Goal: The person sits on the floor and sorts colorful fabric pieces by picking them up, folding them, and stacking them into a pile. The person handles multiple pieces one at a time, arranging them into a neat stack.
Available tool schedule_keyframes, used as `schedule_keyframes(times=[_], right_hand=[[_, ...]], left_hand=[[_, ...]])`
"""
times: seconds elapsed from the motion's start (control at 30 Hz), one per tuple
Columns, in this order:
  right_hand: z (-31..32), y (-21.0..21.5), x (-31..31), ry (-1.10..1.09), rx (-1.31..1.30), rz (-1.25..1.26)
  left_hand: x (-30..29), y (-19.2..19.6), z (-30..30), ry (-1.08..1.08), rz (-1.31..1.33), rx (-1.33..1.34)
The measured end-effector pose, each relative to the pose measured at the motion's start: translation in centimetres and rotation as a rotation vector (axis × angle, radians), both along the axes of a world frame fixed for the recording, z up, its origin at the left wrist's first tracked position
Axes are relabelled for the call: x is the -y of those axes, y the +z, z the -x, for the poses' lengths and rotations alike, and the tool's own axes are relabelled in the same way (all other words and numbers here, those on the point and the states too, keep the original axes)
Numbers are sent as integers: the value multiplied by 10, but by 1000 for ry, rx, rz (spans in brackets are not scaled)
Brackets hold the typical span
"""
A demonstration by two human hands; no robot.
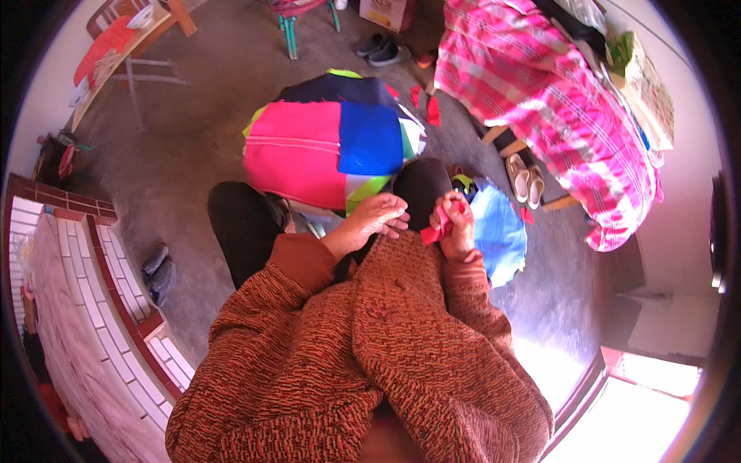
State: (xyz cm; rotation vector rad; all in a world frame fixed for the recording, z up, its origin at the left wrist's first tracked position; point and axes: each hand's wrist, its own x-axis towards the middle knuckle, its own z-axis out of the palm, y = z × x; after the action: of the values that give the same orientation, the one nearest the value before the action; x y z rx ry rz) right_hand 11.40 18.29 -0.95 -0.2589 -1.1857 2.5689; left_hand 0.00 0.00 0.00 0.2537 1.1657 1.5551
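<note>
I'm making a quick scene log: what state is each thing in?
Red cloth strip: gripped, part sticking out
Right hand: closed around the strip
Left hand: loosely bent, nothing visibly held
Patchwork cloth: spread out
Light-blue cloth: partly hidden
Pink plaid cloth: draped, wrinkled
Beige shoes: paired, unworn
Dark shoes: paired, unworn
Red scraps: scattered

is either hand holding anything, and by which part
The right hand grips a red cloth scrap, one end sticking out; exact spot hidden. The left hand shows nothing held.
</note>
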Motion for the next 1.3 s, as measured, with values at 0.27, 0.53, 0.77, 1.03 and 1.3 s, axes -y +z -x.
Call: schedule_keyframes(times=[0.27, 0.53, 0.77, 1.03, 1.3], right_hand=[[7, 12, 22, -21, -9, 410], [13, 6, 37, 50, 17, 434], [13, 7, 42, 28, -49, 243], [13, 11, 42, -12, 65, 253], [16, 3, 39, 51, 6, 290]], left_hand=[[-6, 34, -14, -58, -214, -287], [-7, 10, -13, 72, -58, -601], [0, 9, 0, 198, -57, -706], [9, 25, 2, 114, -73, -401], [-3, 36, -26, 314, -73, -1298]])
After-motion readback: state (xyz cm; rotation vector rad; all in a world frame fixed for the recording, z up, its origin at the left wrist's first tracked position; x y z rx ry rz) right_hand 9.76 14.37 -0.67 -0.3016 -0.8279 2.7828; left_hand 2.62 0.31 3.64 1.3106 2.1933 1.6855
